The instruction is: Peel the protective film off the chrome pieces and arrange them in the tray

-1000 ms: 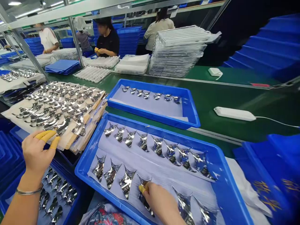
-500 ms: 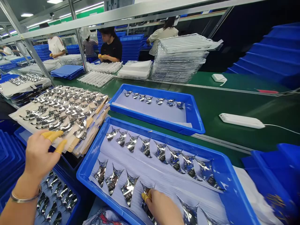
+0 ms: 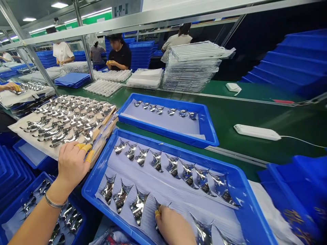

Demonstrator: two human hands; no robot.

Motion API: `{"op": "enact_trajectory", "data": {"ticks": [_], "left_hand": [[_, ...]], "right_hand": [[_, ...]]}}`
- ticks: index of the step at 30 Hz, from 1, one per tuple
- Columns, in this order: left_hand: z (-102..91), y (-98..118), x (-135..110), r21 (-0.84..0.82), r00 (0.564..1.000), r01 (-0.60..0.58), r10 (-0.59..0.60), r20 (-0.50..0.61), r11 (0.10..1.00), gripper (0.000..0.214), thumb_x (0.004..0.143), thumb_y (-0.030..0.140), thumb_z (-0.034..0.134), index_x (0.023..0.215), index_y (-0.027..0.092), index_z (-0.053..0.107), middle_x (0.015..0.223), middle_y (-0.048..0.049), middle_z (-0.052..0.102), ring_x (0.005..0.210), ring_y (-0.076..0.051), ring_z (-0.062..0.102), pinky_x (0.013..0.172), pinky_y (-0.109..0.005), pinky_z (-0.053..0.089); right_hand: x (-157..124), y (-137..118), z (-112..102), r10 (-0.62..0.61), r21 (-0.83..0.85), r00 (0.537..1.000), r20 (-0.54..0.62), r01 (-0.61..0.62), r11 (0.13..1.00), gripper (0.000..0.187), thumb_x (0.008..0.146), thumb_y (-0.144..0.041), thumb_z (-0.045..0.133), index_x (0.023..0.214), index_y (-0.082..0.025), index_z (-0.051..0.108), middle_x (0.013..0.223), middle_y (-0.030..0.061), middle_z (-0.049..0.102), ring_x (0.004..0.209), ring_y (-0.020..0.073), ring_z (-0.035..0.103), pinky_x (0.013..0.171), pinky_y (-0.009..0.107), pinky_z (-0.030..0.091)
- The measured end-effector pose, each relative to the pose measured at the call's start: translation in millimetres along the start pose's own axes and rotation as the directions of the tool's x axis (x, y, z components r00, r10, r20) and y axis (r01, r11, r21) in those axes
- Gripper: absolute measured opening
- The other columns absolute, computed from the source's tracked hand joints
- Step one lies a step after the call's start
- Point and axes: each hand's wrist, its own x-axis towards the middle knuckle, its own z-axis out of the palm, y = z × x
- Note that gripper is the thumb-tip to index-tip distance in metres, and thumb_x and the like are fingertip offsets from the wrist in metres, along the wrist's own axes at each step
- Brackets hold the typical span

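Observation:
My left hand (image 3: 71, 166), with yellow finger cots, has its fingers apart and rests at the edge of a cream paper stack (image 3: 19, 128) holding rows of mirror-chrome curved pieces. The nearest chrome piece (image 3: 88, 137) lies just beyond my fingertips. My right hand (image 3: 175, 226) is in the near blue tray (image 3: 98, 173), pinching a chrome piece (image 3: 158, 204) whose lower part it hides. That tray's lilac sheet carries two rows of similar pieces. Below my left forearm, a blue tray (image 3: 33, 185) holds more pieces.
A second blue tray (image 3: 163, 98) holds a row of small chrome pieces on the green bench (image 3: 224, 114). Beyond stand stacked clear trays (image 3: 191, 68) and co-workers. A white power strip (image 3: 257, 132) lies right, near blue crates (image 3: 293, 180). Another person's hand (image 3: 10, 86) shows far left.
My left hand has moved right and up, from above the lower-left tray to the paper stack's edge. My right hand stays on the same piece. Another person's hand has appeared at far left.

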Motion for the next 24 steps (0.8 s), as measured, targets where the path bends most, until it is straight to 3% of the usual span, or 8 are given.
{"op": "enact_trajectory", "data": {"ticks": [7,13,19,22,24], "left_hand": [[-22.7,-20,-3,-0.037,0.996,0.076,-0.078,-0.039,0.996,0.010,0.090,0.023,0.061,0.086,0.018,0.069,0.068,-0.0084,0.068,0.080,-0.032,0.066,0.068,-0.043,0.052],[-30.7,-32,-15,-0.022,0.997,0.070,-0.069,0.046,0.997,0.016,0.091,0.025,0.056,0.082,0.021,0.068,0.067,-0.0090,0.065,0.079,-0.035,0.066,0.065,-0.047,0.052],[-34.5,-33,-26,-0.024,0.989,0.086,-0.082,0.122,0.996,0.018,0.093,0.028,0.053,0.093,0.020,0.069,0.074,-0.0112,0.066,0.081,-0.037,0.066,0.062,-0.049,0.053],[-46.4,-20,-24,-0.107,0.995,0.097,-0.095,0.024,0.990,0.023,0.090,0.026,0.065,0.112,0.020,0.067,0.089,-0.0119,0.069,0.093,-0.037,0.065,0.080,-0.054,0.055],[-51.7,1,-23,-0.307,0.990,0.105,-0.128,-0.057,0.946,0.041,0.084,0.016,0.073,0.123,0.024,0.064,0.100,-0.0090,0.070,0.100,-0.033,0.064,0.095,-0.054,0.051]], "right_hand": [[-2,10,-17,0.036,0.008,0.994,0.098,-0.037,0.999,0.038,0.094,-0.014,0.036,0.103,-0.012,0.072,0.101,0.0199,0.077,0.101,0.0351,0.073,0.079,0.039,0.050],[-1,27,-16,0.025,0.087,0.998,0.062,-0.031,0.996,0.033,0.094,-0.018,0.036,0.088,-0.017,0.069,0.092,0.0150,0.078,0.092,0.0318,0.074,0.071,0.034,0.047],[1,53,-11,-0.030,0.250,0.999,-0.016,0.033,0.968,0.023,0.087,-0.018,0.042,0.079,-0.019,0.064,0.077,0.0078,0.075,0.076,0.0249,0.070,0.066,0.030,0.042],[-6,61,-16,-0.091,0.432,0.991,-0.093,0.123,0.893,0.019,0.083,-0.020,0.045,0.077,-0.019,0.063,0.074,0.0060,0.073,0.071,0.0233,0.067,0.066,0.030,0.044],[-17,58,-24,-0.163,0.584,0.966,-0.200,0.251,0.772,0.018,0.083,-0.026,0.049,0.075,-0.020,0.063,0.074,0.0057,0.072,0.070,0.0226,0.065,0.066,0.031,0.047]]}}
